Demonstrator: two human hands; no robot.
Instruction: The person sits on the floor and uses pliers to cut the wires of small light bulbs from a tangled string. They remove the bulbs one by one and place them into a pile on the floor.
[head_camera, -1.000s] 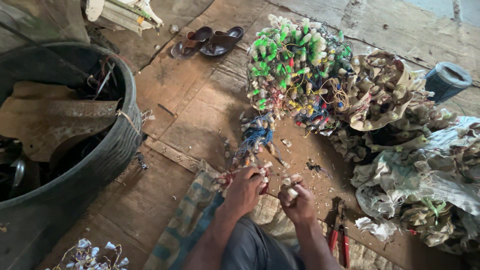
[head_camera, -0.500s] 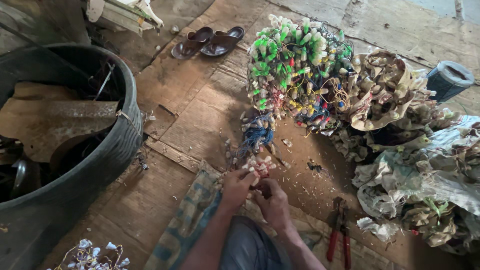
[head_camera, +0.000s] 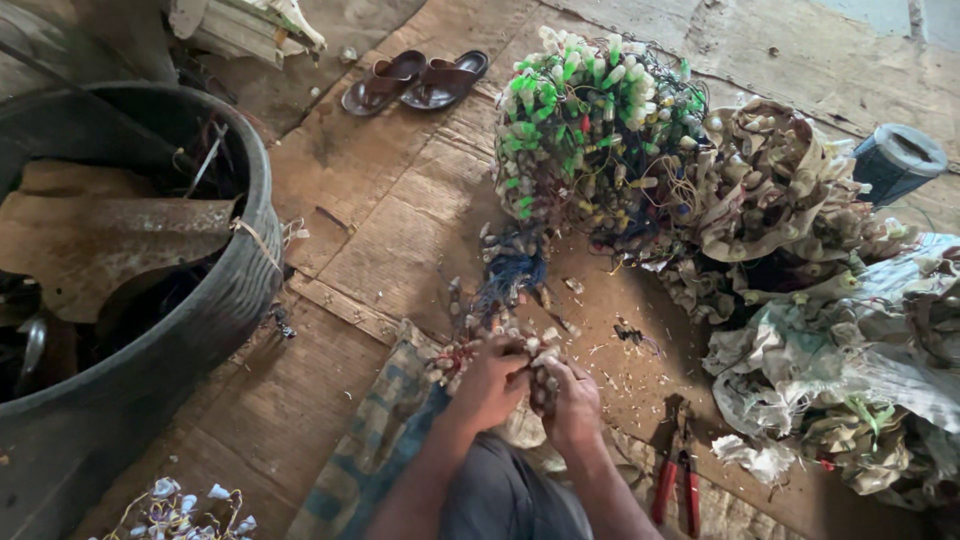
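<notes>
Down low, the left hand (head_camera: 488, 382) and right hand (head_camera: 572, 398) both clutch a bundle of small plugs (head_camera: 532, 352) above the wooden floor (head_camera: 400, 230); the dark tub (head_camera: 215, 320) holds rusty scrap (head_camera: 110, 240), beside pale sacks (head_camera: 830, 370).

Left hand (head_camera: 492, 384) and right hand (head_camera: 572, 400) grip a cluster of small connectors (head_camera: 540, 352) over the wooden floor (head_camera: 400, 230).

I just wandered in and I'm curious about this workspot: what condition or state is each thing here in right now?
Left hand: closed on a bunch of small wired sockets.
Right hand: closed on the same bunch.
Red-handled pliers: lying on the floor, untouched.
Sandals: off, side by side.
Black tub: open, holding rusty scrap.
Green-and-white socket pile: heaped, tangled.
Grey container: upright.
</notes>
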